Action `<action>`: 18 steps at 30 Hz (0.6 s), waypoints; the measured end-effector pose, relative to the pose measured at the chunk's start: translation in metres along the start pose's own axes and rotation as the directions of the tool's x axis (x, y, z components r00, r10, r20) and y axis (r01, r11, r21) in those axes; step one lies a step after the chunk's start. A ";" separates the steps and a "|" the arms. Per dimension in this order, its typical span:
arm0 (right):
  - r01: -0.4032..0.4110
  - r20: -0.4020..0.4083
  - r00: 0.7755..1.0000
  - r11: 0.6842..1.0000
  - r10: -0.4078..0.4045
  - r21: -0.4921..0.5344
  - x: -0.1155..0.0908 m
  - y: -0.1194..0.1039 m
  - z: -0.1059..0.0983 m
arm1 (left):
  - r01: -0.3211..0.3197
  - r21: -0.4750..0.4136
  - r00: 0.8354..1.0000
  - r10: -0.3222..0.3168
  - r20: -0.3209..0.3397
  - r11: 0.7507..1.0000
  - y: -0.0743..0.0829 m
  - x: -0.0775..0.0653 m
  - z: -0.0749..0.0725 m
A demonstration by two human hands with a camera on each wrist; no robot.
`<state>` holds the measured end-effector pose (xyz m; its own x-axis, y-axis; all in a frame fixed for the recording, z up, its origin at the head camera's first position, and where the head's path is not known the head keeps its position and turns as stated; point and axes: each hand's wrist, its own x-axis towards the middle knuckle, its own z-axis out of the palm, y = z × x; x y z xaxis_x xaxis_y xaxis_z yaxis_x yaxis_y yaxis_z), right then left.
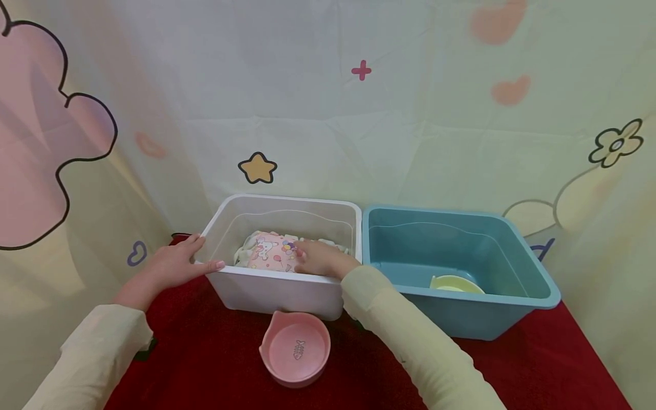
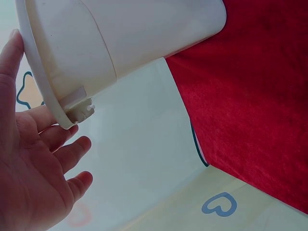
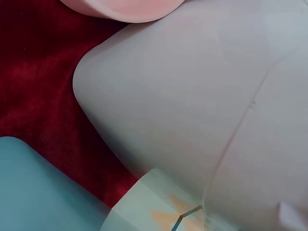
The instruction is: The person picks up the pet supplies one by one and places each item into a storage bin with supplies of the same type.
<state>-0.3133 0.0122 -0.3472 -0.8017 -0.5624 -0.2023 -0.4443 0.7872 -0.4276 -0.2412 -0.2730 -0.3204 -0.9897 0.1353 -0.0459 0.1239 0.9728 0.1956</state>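
My left hand (image 1: 176,263) rests at the front left corner of a white bin (image 1: 277,293), thumb along the front rim and fingers at the left rim. In the left wrist view the left hand (image 2: 41,163) has its lower fingers loosely spread below the rim. Inside the bin, my right hand (image 1: 323,259) grips the right end of a pink packet (image 1: 271,250) printed with a white cartoon animal and balloons. Pale, cloth-like items (image 1: 245,250) lie under and around the packet. The right wrist view shows the bin's outer wall (image 3: 168,96), with the right hand out of sight.
Right of the white bin stands a blue bin (image 1: 461,319) with a light yellow-green dish (image 1: 456,283) in it. A pink eared bowl (image 1: 297,353) with a fishbone print sits in front on the red cloth (image 1: 205,364). A patterned curtain (image 1: 307,114) hangs behind.
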 end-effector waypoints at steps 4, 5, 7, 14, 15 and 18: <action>0.007 -0.023 1.000 0.999 -0.006 0.044 -0.004 0.000 -0.002 | 0.000 -0.005 1.000 0.000 -0.002 1.000 0.001 0.000 0.000; 0.004 -0.026 1.000 0.999 -0.002 0.053 -0.004 0.000 -0.002 | 0.000 -0.005 1.000 0.000 -0.003 1.000 0.001 0.000 -0.001; 0.003 -0.031 1.000 0.998 -0.001 0.061 -0.005 -0.001 -0.003 | 0.000 -0.005 1.000 0.000 -0.004 1.000 0.001 0.000 -0.001; 0.008 -0.044 0.999 1.000 -0.007 0.028 -0.009 -0.001 -0.006 | -0.029 0.013 0.999 0.029 -0.019 0.999 0.000 0.000 0.000; 0.012 -0.047 0.999 1.000 -0.011 0.024 -0.010 -0.001 -0.006 | -0.037 0.023 0.999 0.037 -0.023 0.999 0.000 0.000 0.000; 0.019 -0.053 0.998 0.999 -0.017 0.027 -0.012 -0.001 -0.009 | -0.053 0.051 0.998 0.054 -0.030 0.997 0.001 0.001 -0.001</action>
<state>-0.3066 0.0202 -0.3367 -0.8140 -0.5617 -0.1478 -0.4482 0.7693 -0.4553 -0.2422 -0.2725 -0.3196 -0.9833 0.1821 -0.0063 0.1792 0.9727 0.1478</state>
